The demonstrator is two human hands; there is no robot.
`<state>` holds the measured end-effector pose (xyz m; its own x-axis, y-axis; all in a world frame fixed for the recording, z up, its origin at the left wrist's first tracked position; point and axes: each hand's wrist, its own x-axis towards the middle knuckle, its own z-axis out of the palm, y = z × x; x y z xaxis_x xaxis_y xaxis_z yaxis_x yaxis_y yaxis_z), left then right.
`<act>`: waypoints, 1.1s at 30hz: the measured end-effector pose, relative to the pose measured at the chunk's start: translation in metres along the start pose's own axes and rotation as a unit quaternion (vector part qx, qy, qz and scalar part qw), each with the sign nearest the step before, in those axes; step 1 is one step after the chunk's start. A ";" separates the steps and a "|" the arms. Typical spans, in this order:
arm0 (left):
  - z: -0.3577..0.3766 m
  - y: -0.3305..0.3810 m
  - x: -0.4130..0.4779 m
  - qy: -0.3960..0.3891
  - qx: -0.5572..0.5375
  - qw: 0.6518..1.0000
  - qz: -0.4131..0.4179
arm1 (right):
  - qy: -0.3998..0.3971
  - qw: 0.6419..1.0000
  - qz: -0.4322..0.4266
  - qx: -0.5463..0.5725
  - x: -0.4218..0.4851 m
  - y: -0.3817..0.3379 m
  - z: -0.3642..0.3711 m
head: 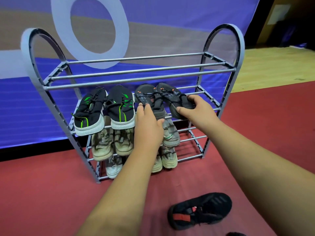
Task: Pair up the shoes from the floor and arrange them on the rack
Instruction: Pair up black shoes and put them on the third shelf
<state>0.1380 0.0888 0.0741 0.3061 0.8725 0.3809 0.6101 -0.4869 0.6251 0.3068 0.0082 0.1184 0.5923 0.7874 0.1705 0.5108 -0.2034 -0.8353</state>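
A grey metal shoe rack [136, 70] stands on the red floor. On its second shelf, at the left, sits a pair of black shoes with green stripes [104, 109]. Beside them rest two dark grey shoes with orange marks. My left hand [148, 123] grips the heel of the left grey shoe [144, 96]. My right hand [196, 109] holds the heel of the right grey shoe [170, 96]. Beige shoes [109, 143] fill the lower shelves, partly hidden by my left arm. A black shoe with a red tab [201, 210] lies on the floor near me.
The top shelf of the rack holds nothing. A blue and white banner [119, 23] hangs right behind the rack. Another dark object [236, 234] peeks in at the bottom edge. A wooden floor [281, 68] begins at the far right.
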 end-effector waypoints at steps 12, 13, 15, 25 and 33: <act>0.006 -0.010 -0.062 0.128 -0.001 0.991 0.033 | 0.176 0.984 0.018 -0.006 -0.055 0.037 0.028; 0.011 -0.015 -0.072 0.122 -0.008 0.992 0.020 | 0.191 0.981 0.028 -0.017 -0.066 0.046 0.032; 0.025 -0.028 -0.092 0.065 -0.025 0.997 -0.021 | 0.150 0.985 0.077 -0.040 -0.088 0.070 0.038; 0.085 -0.075 -0.208 -0.530 0.153 0.824 -0.127 | -0.177 0.866 0.347 -0.314 -0.202 0.187 0.036; 0.094 -0.093 -0.250 -0.512 0.188 0.836 -0.063 | -0.235 0.784 0.419 -0.392 -0.261 0.209 0.049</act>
<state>0.0737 -0.0799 -0.1432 0.5693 0.5878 -0.5748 0.8126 -0.5085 0.2848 0.2285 -0.2109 -0.1258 0.7237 0.2767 -0.6323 0.4011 -0.9141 0.0591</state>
